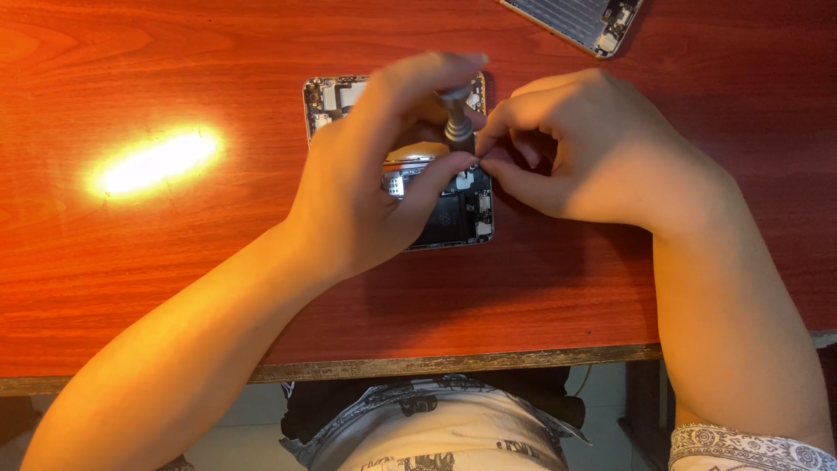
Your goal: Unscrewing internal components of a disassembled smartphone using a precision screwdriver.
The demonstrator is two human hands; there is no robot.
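Left hand (366, 187) grips a small metal screwdriver (457, 118) upright, index finger capping its top, thumb pressed at the shaft low down. Right hand (575, 144) curled narrow, fingertips (488, 157) pinched at the shaft base, touching the left thumb. Both sit over an opened phone (453, 214) lying flat mid red wooden table (174, 262), insides showing. Second phone shell (580, 22) at top edge, well apart. Bright light glare (157, 161) on the left
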